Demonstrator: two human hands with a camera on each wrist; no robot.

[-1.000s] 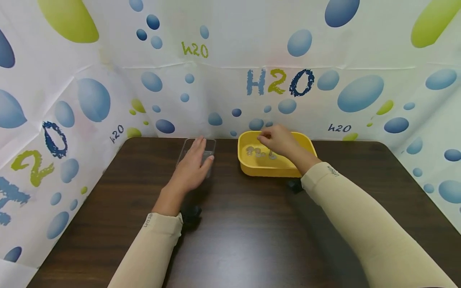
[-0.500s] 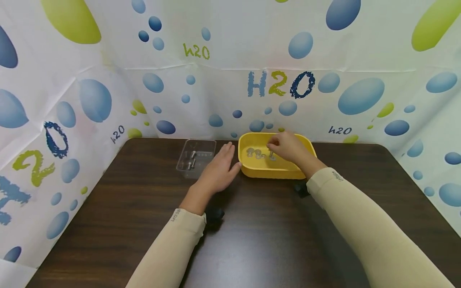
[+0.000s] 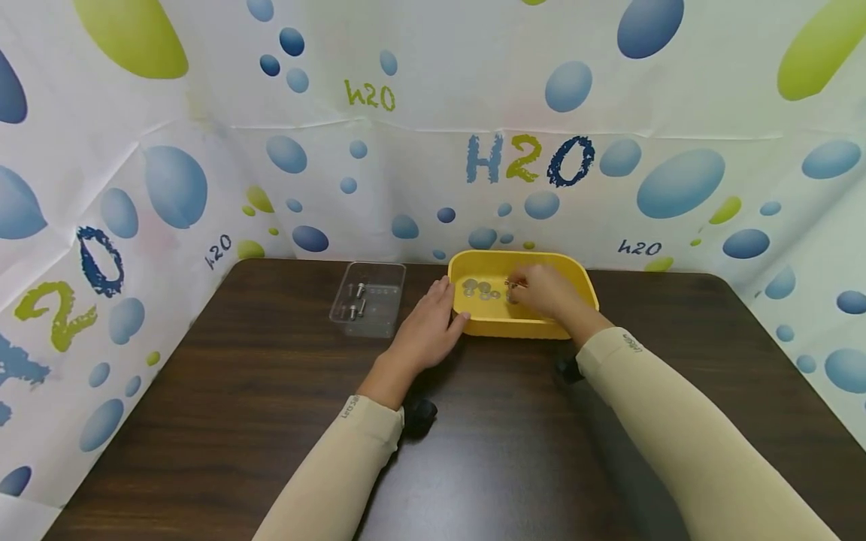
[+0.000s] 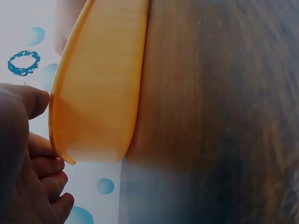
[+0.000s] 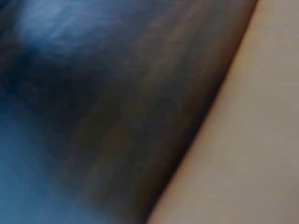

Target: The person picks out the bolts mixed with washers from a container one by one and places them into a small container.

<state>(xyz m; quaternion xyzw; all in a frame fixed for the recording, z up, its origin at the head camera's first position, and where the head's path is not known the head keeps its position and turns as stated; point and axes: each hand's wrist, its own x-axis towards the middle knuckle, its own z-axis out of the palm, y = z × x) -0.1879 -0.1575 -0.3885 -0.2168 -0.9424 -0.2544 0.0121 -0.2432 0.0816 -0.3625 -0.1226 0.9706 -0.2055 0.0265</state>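
Observation:
My left hand (image 3: 428, 328) rests against the left end of the yellow tray (image 3: 517, 327), fingers extended along its side. In the left wrist view the thumb (image 4: 36, 100) touches the tray's rim, and the other fingers (image 4: 53, 182) lie by the corner. My right hand (image 3: 549, 289) is down inside the tray, its fingertips pinching at the top of a small upright metal bolt (image 3: 509, 291), partly hidden by them. Several flat round washers (image 3: 484, 288) lie to the left of the bolt. The right wrist view shows only blurred dark surface and a pale strip.
Left of the tray stands a clear plastic box (image 3: 379, 319) with several bolts (image 3: 361, 290) inside. Both stand toward the back of the dark wooden table (image 3: 271, 376), close to a patterned white sheet (image 3: 419, 165) that hangs behind.
My left hand has moved right, from over the clear box to the yellow tray's left end. My right hand has lowered into the tray, down to the upright bolt.

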